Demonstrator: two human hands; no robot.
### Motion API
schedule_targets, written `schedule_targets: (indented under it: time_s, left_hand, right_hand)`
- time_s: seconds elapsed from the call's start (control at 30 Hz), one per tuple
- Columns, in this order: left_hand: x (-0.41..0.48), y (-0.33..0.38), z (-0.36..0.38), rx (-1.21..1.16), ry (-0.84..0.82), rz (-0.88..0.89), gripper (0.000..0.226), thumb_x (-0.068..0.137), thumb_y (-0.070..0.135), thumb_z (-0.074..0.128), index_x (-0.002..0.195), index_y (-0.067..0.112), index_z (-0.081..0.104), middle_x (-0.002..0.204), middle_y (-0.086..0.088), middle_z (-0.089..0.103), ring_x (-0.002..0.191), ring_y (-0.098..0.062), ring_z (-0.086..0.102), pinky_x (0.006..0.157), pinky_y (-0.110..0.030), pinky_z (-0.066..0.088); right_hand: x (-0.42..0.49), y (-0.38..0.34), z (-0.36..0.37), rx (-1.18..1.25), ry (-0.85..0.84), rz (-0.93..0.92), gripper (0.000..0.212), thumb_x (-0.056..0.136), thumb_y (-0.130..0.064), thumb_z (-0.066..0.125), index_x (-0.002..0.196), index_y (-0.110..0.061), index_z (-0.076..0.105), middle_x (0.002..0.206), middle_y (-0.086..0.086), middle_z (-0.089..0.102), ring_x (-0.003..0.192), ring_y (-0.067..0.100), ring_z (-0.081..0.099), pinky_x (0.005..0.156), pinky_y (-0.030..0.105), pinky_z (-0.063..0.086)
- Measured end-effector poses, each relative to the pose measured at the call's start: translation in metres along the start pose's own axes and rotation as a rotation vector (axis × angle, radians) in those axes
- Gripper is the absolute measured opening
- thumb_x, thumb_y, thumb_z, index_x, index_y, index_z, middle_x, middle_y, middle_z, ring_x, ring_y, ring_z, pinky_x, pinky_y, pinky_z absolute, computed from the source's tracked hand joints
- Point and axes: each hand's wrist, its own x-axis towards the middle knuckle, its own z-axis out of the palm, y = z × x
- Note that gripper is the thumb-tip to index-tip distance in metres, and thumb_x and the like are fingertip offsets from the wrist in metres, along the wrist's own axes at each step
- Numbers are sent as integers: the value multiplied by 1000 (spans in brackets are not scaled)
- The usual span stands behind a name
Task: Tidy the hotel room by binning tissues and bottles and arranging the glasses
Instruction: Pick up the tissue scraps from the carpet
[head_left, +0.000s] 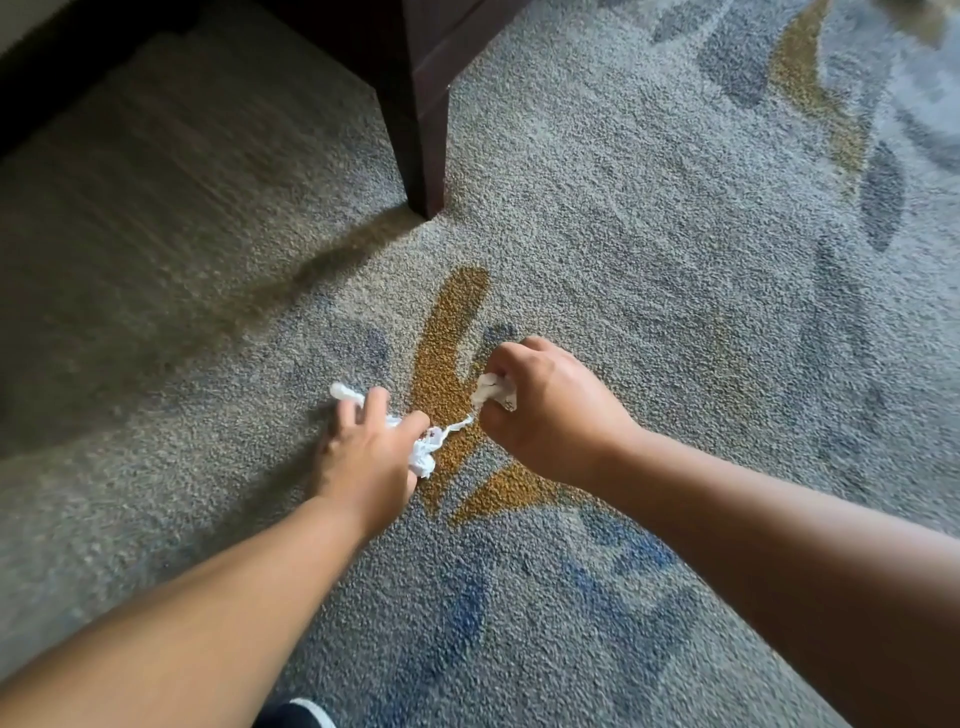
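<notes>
Head view. The left hand (371, 447) is low over the carpet (649, 234), its fingers curled round the left tissue (423, 453). One white end of that tissue sticks out past the fingertips and the crumpled bulk shows beside the thumb. The right hand (550, 410) is close alongside, knuckles up, its fingers closed on the right tissue (493, 389), which bulges out of the fist on the thumb side. A thin white strand (457, 427) runs between the two hands. The frame is soft here, so the two wads may be one torn sheet rather than separate pieces. Both tissues sit in the hands at or just above the carpet, in front of a dark furniture leg (421, 104). The toe of a shoe (296, 714) shows at the bottom edge.

Task status, as a judgement: the job appears to be in the tissue-collection step. Both wads are gathered but not yet binned. No bin, bottle or glass is in view, so the disposal step, the bottles and the glass arrangement remain open as far as this frame shows.

Markings: no brand, label or legible writing appears on the tissues, the furniture, the shoe or the carpet. The carpet carries only a pattern of ochre and blue shapes.
</notes>
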Motion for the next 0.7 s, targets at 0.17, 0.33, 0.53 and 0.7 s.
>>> schedule_targets:
  time_s: [0.17, 0.33, 0.53, 0.7]
  left_hand:
    - [3, -1, -1, -31, -68, -89, 36, 83, 23, 59, 114, 33, 42, 144, -12, 18, 129, -41, 25, 91, -49, 41]
    - [-1, 7, 5, -37, 16, 44, 33, 81, -1, 47, 102, 24, 43, 106, -7, 33, 96, -26, 36, 65, -33, 37]
    - [-10, 15, 7, -45, -126, 129, 18, 83, -3, 41, 85, 14, 44, 89, -3, 33, 59, -18, 36, 52, -31, 27]
    - [-1, 42, -50, -195, -167, -8, 23, 84, -2, 37, 71, 16, 43, 65, -3, 45, 55, -17, 34, 47, -29, 24]
  right_hand:
    - [-1, 0, 2, -20, -5, -3, 19, 87, -35, 52, 99, -21, 54, 95, -2, 49, 86, 16, 45, 69, 27, 32]
    - [-1, -1, 3, -23, -4, -7, 17, 86, -34, 53, 98, -21, 54, 94, -1, 49, 86, 17, 45, 70, 26, 30]
    - [-6, -1, -1, -15, 11, -13, 19, 86, -32, 53, 100, -19, 56, 97, 0, 51, 90, 18, 47, 72, 28, 35]
    - [-22, -7, -35, 0, 67, 10, 13, 87, -34, 51, 95, -23, 53, 96, -4, 49, 89, 15, 46, 70, 28, 36]
